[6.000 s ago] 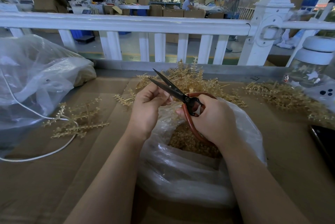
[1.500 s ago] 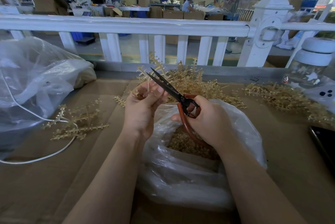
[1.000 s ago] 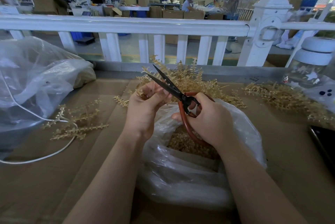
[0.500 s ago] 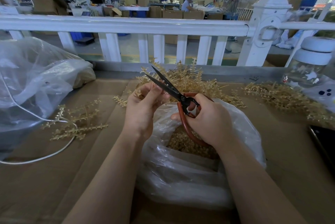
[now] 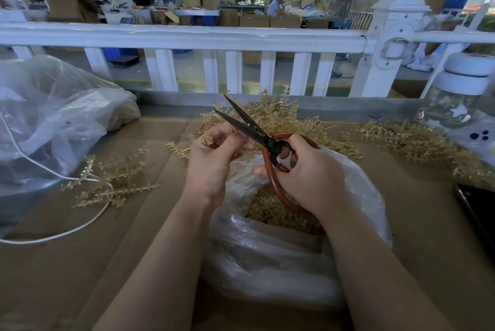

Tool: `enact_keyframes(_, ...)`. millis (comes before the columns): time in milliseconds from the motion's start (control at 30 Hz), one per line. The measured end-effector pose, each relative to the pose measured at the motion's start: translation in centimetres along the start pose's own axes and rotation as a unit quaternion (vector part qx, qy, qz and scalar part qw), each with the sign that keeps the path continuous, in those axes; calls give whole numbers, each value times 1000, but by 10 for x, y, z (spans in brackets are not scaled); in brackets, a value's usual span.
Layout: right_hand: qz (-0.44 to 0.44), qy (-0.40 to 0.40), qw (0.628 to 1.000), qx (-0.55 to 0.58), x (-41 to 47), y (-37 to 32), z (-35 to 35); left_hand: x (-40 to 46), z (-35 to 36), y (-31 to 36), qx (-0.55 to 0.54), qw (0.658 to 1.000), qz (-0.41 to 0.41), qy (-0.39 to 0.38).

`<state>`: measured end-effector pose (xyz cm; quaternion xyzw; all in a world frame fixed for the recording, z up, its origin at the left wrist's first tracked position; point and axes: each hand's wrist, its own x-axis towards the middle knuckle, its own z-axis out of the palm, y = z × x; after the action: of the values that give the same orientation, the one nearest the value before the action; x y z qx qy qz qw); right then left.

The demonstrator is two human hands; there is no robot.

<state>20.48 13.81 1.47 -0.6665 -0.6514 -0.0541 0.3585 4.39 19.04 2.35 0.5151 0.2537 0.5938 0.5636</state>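
The right hand [image 5: 308,178] is curled round the red-brown loop handles of a pair of large black-bladed scissors [image 5: 257,132], with fingers and thumb wrapped about them. The blades stand parted and point up and away to the left, past the fingertips of the left hand [image 5: 211,159]. The left hand pinches a short golden plastic sprig [image 5: 207,140] between thumb and curled fingers, just beside the lower blade. Whether blade and sprig touch, I cannot tell.

Directly below both hands lies an open clear plastic bag [image 5: 267,258] holding a heap of small golden cut pieces [image 5: 270,210]. Beyond the hands a pile of uncut golden sprigs [image 5: 278,113] sits on the brown cardboard-covered surface [image 5: 428,223]. Left of the left hand lie a few loose sprigs [image 5: 117,183], crossed by a white cable [image 5: 53,235]. Right of the right hand, well apart, stands a glass jar with a white lid [image 5: 460,100].
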Motion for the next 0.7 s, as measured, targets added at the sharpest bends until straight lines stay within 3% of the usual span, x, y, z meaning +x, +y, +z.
enact_keyframes(700,-20,30,999,19,0,4,4,2,-3,-2,-25,999,-25,3)
